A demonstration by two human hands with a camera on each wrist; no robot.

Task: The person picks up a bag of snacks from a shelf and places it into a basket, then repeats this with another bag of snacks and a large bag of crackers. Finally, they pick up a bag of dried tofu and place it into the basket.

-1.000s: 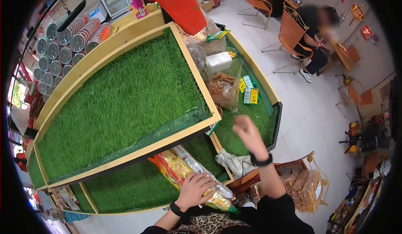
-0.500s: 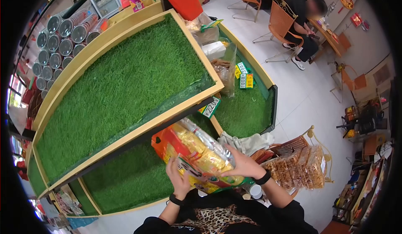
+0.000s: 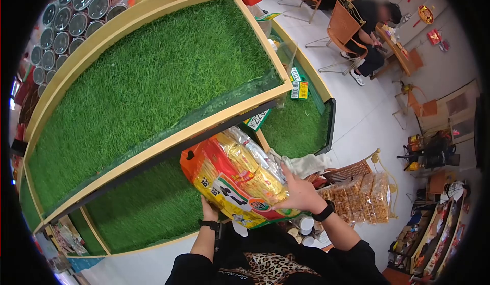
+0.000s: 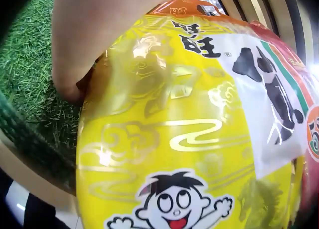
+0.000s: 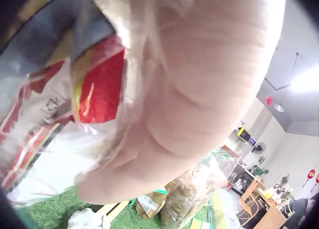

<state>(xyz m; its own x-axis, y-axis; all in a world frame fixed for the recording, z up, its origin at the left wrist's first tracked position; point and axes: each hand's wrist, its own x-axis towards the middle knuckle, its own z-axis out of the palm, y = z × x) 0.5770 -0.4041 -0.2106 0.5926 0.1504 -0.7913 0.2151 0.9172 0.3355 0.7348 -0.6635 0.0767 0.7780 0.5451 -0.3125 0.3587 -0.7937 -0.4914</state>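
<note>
A large yellow and red snack bag [image 3: 227,193] is held in front of the body, tilted, with a cartoon child on its yellow side and gold-wrapped packets showing through. My left hand [image 3: 210,211] grips the bag's left side from below; its fingers go out of sight under the bag. In the left wrist view the left hand [image 4: 99,29] curves round the bag's edge. My right hand [image 3: 301,192] holds the opposite side, thumb along the top. In the right wrist view the right hand [image 5: 199,79] presses against clear film.
A wooden display stand has an upper shelf of artificial grass [image 3: 168,65] and a lower grass tray [image 3: 148,208]. Price signs [image 3: 299,90] stand at right. Bagged brown snacks [image 3: 365,198] hang over a rack beside a white cloth [image 3: 309,165]. A person [image 3: 370,35] sits at a far table.
The bag lay in the lower tray under my left hand; both hands have since lifted it and turned its printed side up. The right hand came down from the right onto it.
</note>
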